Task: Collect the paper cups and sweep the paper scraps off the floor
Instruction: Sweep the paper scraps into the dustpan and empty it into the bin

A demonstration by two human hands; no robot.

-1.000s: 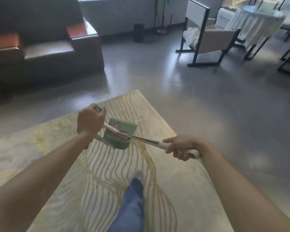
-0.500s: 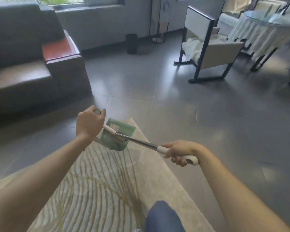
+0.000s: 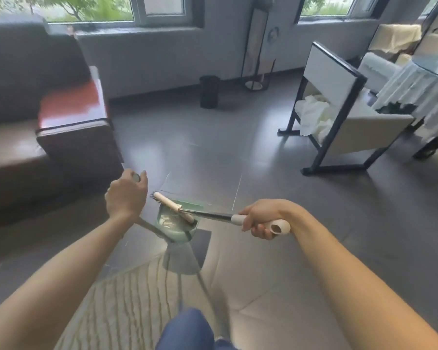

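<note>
Dustpan holds pale scraps; left hand grips its handle, right hand grips broom. No cups visible; emptying likely remains.

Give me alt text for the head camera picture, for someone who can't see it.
A person's left hand grips a green dustpan's long handle while the right hand holds a broom by its white grip, the brush head resting over the pan. Beneath lie grey floor tiles and a cream rug; a black bin stands ahead by the wall.
</note>
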